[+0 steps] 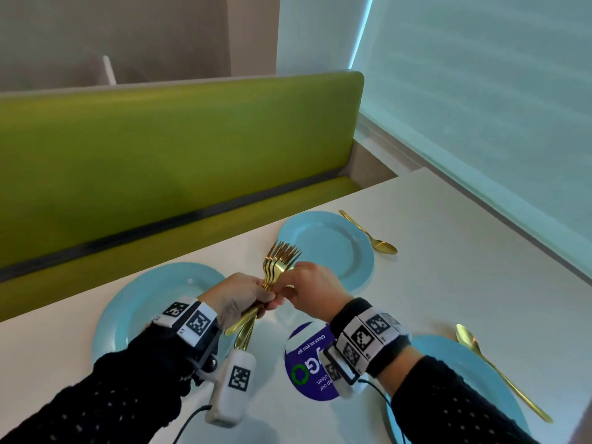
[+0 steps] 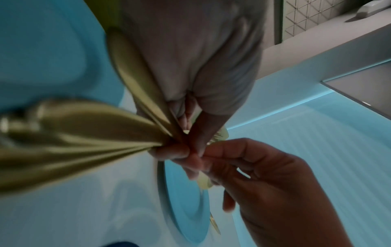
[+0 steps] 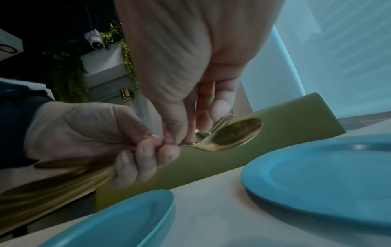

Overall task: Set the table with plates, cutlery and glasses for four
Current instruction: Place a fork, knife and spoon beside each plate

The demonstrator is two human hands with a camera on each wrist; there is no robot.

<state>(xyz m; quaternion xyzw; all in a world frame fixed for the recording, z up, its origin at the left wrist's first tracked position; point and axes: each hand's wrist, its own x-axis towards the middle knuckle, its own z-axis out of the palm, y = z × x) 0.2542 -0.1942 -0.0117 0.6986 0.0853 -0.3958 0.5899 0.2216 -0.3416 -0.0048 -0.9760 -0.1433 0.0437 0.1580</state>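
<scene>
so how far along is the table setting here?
Partly done. Three blue plates show: far plate with a spoon beside it, near plate with a spoon on it, and left plate with no cutlery seen. In hand: left hand grips a bundle of gold cutlery; right hand pinches one piece. Left: forks, remaining spoons, glasses; a fourth plate isn't visible.

Both forearms reached forward in dark sleeves, wrists banded with marker cuffs. The left hand (image 1: 238, 296) was curled into a fist around the cutlery (image 1: 275, 267). The right hand (image 1: 312, 291) met it, thumb and fingers (image 3: 220, 107) pinching a piece in the bundle.
</scene>
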